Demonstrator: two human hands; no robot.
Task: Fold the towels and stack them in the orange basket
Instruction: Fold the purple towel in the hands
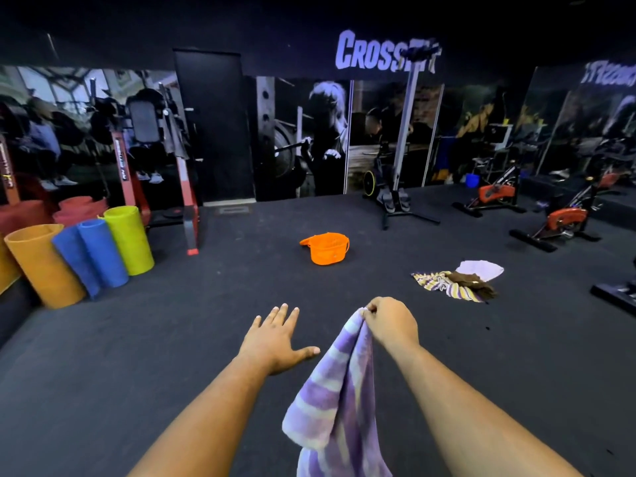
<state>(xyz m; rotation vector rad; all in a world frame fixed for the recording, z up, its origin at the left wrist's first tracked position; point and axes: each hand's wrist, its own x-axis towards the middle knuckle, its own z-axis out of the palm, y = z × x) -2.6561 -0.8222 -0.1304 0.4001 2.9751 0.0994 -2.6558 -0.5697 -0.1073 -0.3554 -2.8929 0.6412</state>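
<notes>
My right hand (390, 323) pinches the top edge of a purple and pale striped towel (339, 401), which hangs down from it towards the bottom of the view. My left hand (275, 339) is stretched out flat with spread fingers, just left of the towel and holding nothing. The orange basket (327, 251) stands on the dark floor straight ahead, some way beyond both hands. To the right lies a pile of towels: a yellow and purple striped one (444, 287), a brown one (473, 282) and a pale lilac one (481, 269).
Rolled mats in orange (41, 263), blue (93, 256) and yellow-green (129, 239) lean at the left by a red rack (187, 201). Exercise bikes (557, 222) line the right side, and a rowing machine stand (399, 187) rises behind the basket. Dark floor (206, 304) surrounds me.
</notes>
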